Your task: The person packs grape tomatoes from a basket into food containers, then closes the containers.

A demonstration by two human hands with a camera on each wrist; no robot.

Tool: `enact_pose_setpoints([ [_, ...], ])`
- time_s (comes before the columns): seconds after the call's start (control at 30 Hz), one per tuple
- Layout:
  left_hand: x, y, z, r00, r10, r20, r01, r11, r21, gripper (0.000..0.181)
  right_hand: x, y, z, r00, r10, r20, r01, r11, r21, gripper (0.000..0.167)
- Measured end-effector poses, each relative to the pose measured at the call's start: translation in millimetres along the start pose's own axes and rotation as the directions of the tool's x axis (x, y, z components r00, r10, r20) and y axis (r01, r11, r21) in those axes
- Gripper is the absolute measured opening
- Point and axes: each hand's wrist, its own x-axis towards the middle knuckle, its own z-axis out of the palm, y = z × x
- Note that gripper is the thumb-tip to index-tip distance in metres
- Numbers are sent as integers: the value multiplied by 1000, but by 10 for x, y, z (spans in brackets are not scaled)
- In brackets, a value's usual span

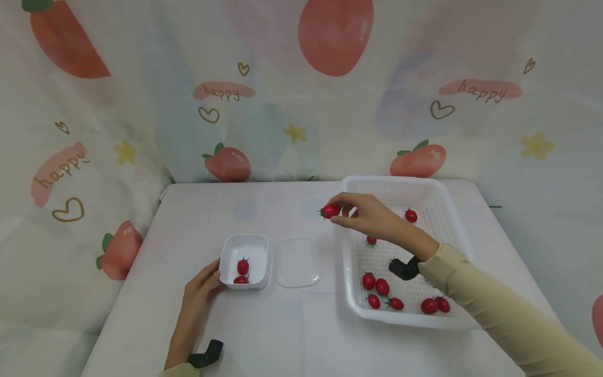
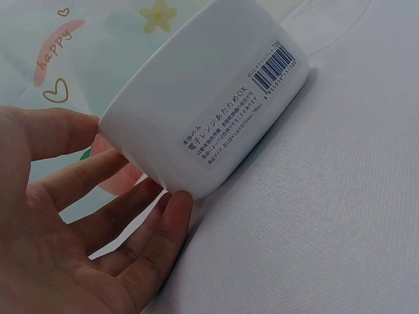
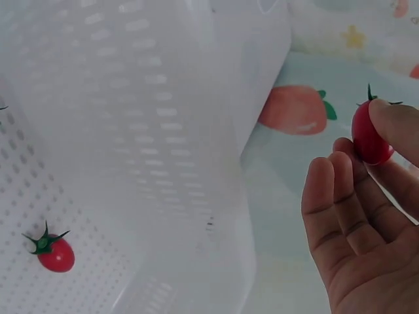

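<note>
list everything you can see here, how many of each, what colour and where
container: one, white, on the table, left of the lid
lid: one, clear, between container and basket
basket: one, white, perforated, on the table's right
basket tomatoes: at least eight, red, inside the basket; the arm may hide more
container tomatoes: two, red, inside the container
held tomato: one, red, raised near the basket's left rim
table: one, white, under everything
backdrop: pale, printed with fruit, hearts, flowers and "happy", behind and beside the table
wrist devices: two, black, one per wrist
sleeves: two, cream, on both arms
left grip: one, bare, touching the container
right grip: one, bare, pinching the held tomato
</note>
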Motion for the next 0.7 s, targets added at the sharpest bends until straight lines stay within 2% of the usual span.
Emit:
enact_pose_setpoints([
  [0.37, 7, 10, 8, 1000, -22, -1, 22, 1000, -2, 45, 331, -229, 288, 984, -116, 136, 106, 992, 73, 28],
  [0.7, 1, 32, 10, 999, -39, -5, 39, 999, 1, 46, 520, -375, 619, 963, -124, 240, 110, 991, 71, 27],
])
